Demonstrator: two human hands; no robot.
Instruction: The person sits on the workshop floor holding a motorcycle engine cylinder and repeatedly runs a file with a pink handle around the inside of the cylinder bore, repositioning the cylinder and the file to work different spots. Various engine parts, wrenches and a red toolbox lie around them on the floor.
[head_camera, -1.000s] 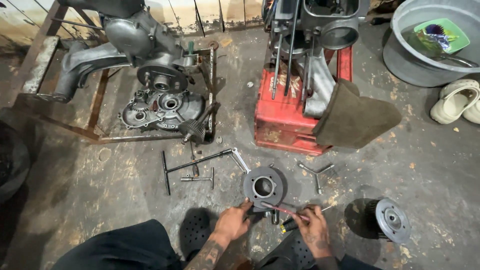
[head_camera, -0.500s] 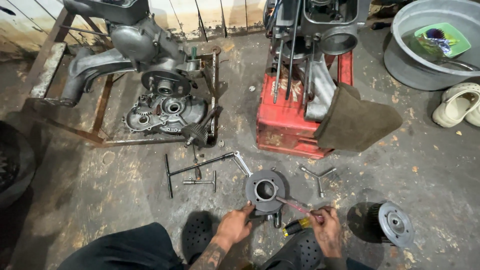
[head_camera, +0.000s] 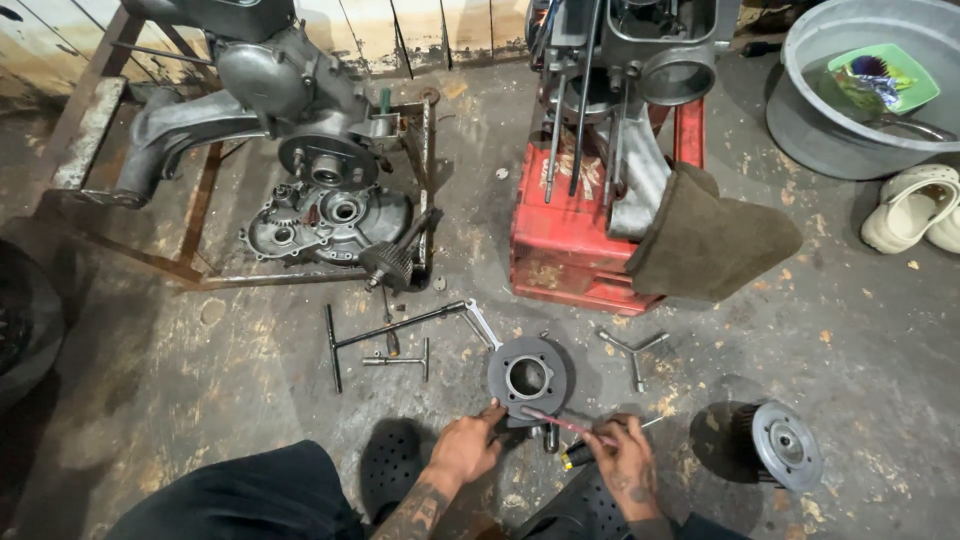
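The round grey finned metal cylinder (head_camera: 528, 377) stood on the stained concrete floor (head_camera: 150, 380), bore facing up, directly in front of the seated person. The left hand (head_camera: 467, 448) rested at the cylinder's near lower edge, fingers curled against its rim. The right hand (head_camera: 622, 462) was closed around a thin red-handled tool (head_camera: 560, 422), whose shaft lay across toward the cylinder's near edge; whether its tip touched the cylinder could not be determined. The hands were held apart, one on each side of the cylinder's near side.

A long black T-handle wrench (head_camera: 385, 332) and a smaller T-handle wrench (head_camera: 402, 360) lay just left of the cylinder; a three-armed steel wrench (head_camera: 634, 351) lay to its right. A dark finned round part with a grey disc face (head_camera: 778, 445) sat farther right. A red metal box (head_camera: 580, 230) carrying an engine block stood beyond.
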